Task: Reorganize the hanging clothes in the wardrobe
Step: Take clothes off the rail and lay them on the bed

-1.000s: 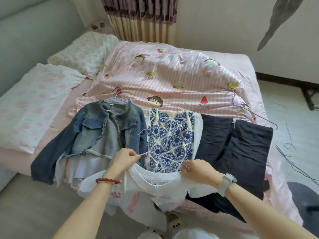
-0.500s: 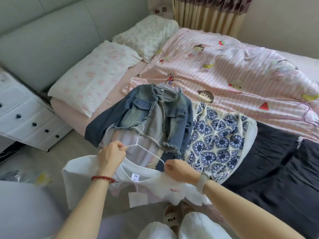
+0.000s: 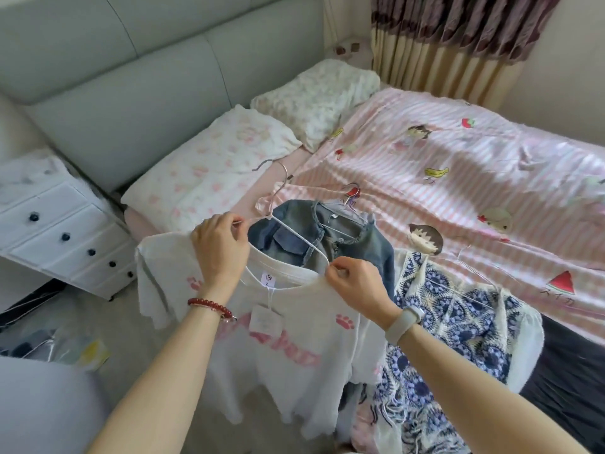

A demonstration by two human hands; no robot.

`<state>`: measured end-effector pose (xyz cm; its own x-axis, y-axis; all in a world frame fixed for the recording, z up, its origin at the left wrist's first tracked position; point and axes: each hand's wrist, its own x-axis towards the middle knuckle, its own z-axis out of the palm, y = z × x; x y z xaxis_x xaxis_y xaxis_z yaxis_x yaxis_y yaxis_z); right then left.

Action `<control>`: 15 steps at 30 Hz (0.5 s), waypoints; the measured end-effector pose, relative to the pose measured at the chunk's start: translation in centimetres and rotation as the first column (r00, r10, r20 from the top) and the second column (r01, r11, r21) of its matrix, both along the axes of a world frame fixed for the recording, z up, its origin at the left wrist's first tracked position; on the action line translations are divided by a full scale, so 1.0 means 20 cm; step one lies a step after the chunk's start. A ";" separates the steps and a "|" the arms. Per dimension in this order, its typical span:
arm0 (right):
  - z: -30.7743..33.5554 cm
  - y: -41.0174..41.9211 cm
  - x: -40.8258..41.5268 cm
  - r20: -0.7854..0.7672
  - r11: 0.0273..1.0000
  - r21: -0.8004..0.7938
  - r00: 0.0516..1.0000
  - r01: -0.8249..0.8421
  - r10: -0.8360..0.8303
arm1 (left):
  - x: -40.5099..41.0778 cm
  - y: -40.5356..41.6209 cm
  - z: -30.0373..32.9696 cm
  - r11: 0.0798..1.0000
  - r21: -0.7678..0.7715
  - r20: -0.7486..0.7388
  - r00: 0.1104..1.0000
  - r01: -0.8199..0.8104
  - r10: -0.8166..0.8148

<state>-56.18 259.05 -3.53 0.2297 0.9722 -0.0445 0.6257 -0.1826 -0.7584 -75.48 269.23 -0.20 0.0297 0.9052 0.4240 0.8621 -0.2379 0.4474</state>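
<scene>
I hold a white T-shirt [image 3: 288, 348] with pink paw prints and a paper tag up in front of me, off the bed. A thin white wire hanger [image 3: 294, 235] runs across its neckline. My left hand [image 3: 222, 247] grips the shirt's left shoulder and the hanger's end. My right hand [image 3: 353, 283] pinches the right side of the collar at the hanger's other arm. Behind the shirt, a denim jacket [image 3: 330, 237] lies on its hanger on the bed. A blue-and-white patterned top [image 3: 458, 326] lies to its right.
A pink striped duvet [image 3: 458, 178] covers the bed, with two pillows [image 3: 209, 165] at the grey padded headboard [image 3: 137, 103]. A white drawer unit [image 3: 62, 231] stands at the left. Dark clothing [image 3: 569, 371] lies at the right edge. Plastic bags lie on the floor at lower left.
The white T-shirt has been lifted higher and now hangs open between my hands. My view has swung left, bringing the drawer unit and headboard further into sight.
</scene>
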 end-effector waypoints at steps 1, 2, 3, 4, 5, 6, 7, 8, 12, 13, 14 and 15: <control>-0.01 0.07 0.07 -0.029 1.000 0.007 0.999 0.020 -0.020 | 0.08 0.09 0.00 1.000 0.010 -0.003 1.000 0.018 -0.018; -0.03 0.14 0.14 -0.055 1.000 0.001 0.998 0.028 -0.028 | 0.15 0.17 -0.01 0.999 0.016 -0.014 0.999 0.035 -0.035; -0.06 0.21 0.21 -0.078 1.000 -0.019 0.997 0.017 -0.018 | 0.23 0.25 -0.03 0.999 0.015 -0.032 0.998 0.053 -0.052; -0.09 0.27 0.28 -0.101 0.999 -0.048 0.995 -0.013 0.008 | 0.29 0.33 -0.07 0.998 0.004 -0.047 0.996 0.069 -0.069; -0.14 0.34 0.35 -0.135 0.995 -0.089 0.990 -0.051 0.038 | 0.35 0.40 -0.12 0.996 -0.019 -0.052 0.995 0.088 -0.089; -0.19 0.39 0.42 -0.183 0.987 -0.137 0.981 -0.083 0.057 | 0.41 0.45 -0.19 0.992 -0.056 -0.047 0.993 0.109 -0.112; -0.26 0.44 0.50 -0.233 0.977 -0.189 0.971 -0.100 0.054 | 0.45 0.50 -0.26 0.986 -0.097 -0.030 0.990 0.134 -0.138; -0.33 0.48 0.56 -0.256 0.967 -0.236 0.966 -0.095 0.032 | 0.49 0.53 -0.34 0.977 -0.142 -0.004 0.986 0.162 -0.164; -0.67 0.67 0.78 -0.048 0.944 -0.322 0.995 0.071 -0.091 | 0.54 0.59 -0.66 0.932 -0.300 0.055 0.979 0.205 -0.197; -0.76 0.72 0.83 0.006 0.931 -0.353 0.996 0.088 -0.092 | 0.54 0.60 -0.72 0.924 -0.324 0.060 0.980 0.201 -0.192; -0.84 0.77 0.86 0.043 0.913 -0.397 0.996 0.091 -0.081 | 0.52 0.60 -0.78 0.919 -0.342 0.068 0.980 0.198 -0.186; -0.91 0.82 0.89 0.066 0.892 -0.443 0.996 0.090 -0.068 | 0.51 0.60 -0.82 0.917 -0.348 0.077 0.980 0.197 -0.181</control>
